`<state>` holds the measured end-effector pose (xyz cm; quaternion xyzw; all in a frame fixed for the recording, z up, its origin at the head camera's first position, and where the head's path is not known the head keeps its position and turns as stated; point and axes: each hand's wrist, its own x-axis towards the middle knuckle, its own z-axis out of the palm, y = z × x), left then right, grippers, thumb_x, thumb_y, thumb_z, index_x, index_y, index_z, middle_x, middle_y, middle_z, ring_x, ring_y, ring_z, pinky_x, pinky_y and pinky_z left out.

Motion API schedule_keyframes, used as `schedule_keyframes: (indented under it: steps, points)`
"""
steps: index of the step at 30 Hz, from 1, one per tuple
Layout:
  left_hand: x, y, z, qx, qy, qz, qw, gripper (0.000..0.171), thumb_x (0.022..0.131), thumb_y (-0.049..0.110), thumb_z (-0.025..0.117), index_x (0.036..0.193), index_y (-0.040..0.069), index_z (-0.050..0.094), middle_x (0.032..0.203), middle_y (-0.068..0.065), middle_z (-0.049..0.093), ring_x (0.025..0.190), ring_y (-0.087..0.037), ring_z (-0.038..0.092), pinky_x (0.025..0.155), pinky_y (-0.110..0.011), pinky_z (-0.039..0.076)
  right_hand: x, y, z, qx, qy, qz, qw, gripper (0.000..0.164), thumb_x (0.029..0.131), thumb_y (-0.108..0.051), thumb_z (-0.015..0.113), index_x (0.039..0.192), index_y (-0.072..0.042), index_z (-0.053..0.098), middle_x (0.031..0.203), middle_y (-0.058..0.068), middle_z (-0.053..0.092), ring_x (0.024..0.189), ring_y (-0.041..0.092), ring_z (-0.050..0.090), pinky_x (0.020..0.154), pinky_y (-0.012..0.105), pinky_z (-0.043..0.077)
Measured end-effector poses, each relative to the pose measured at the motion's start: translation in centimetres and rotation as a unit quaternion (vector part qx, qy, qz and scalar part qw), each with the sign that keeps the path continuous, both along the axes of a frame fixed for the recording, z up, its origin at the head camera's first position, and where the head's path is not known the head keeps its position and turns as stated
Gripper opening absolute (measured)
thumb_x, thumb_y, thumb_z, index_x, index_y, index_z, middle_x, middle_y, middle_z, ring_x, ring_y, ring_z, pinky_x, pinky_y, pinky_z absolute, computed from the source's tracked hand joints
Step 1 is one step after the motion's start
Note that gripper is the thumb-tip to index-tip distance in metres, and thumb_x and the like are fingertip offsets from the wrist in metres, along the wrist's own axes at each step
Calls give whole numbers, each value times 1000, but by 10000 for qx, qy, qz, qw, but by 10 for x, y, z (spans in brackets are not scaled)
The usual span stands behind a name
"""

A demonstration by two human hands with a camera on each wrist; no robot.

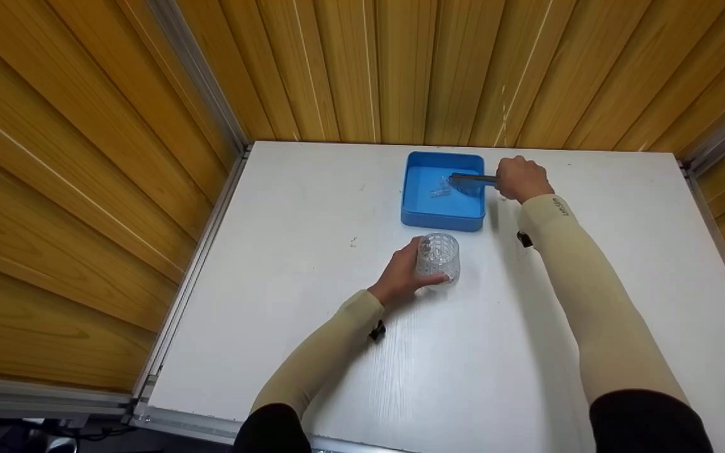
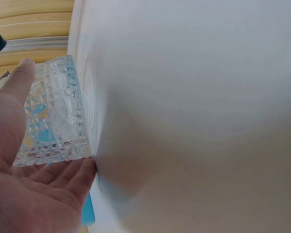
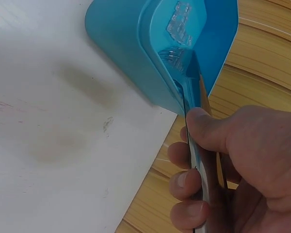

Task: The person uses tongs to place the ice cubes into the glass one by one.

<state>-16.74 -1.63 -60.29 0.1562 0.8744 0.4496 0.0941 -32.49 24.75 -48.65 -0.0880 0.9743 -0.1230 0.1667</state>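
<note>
My left hand (image 1: 403,275) holds a clear patterned glass (image 1: 439,259) that stands upright on the white table. In the left wrist view the thumb lies on one side of the glass (image 2: 58,111) and the fingers on the other. Farther back, my right hand (image 1: 524,178) grips metal tongs (image 1: 479,180), whose tips reach over the rim into a blue tray (image 1: 443,221). Small clear pieces, like ice cubes (image 1: 442,189), lie on the tray's floor. In the right wrist view the fork-like end of the tongs (image 3: 170,54) is by the clear pieces (image 3: 180,24).
The white table (image 1: 299,239) bears the tray near its back edge, close to a wood-panelled wall (image 1: 400,69). Another panelled wall (image 1: 73,157) stands on the left, with metal framing (image 1: 196,245) along the table's side.
</note>
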Motion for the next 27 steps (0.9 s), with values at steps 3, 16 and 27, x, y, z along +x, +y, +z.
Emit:
schedule_keyframes:
  steps: [3, 16, 27]
  points:
    - [0, 0, 0, -43, 20, 3, 10000, 95, 79, 48, 88, 153, 10, 40, 142, -4, 58, 124, -13, 57, 108, -29, 44, -1, 0, -1, -48, -54, -31, 10000, 30, 100, -7, 63, 125, 9, 65, 114, 30, 65, 94, 40, 62, 94, 62, 51]
    - [0, 1, 0, -122, 7, 31, 9999, 94, 80, 46, 88, 152, 10, 40, 142, -4, 59, 123, -12, 57, 107, -28, 44, 1, 0, -1, -173, -161, -128, 9996, 31, 101, -7, 62, 127, 8, 64, 115, 29, 65, 96, 40, 61, 94, 61, 51]
    - [2, 1, 0, -152, -5, -1, 9999, 94, 81, 49, 86, 153, 11, 39, 144, -4, 57, 126, -14, 57, 109, -30, 44, 5, 0, -1, -52, 160, -2, 9999, 28, 99, -6, 63, 122, 9, 67, 112, 29, 64, 95, 41, 59, 92, 62, 50]
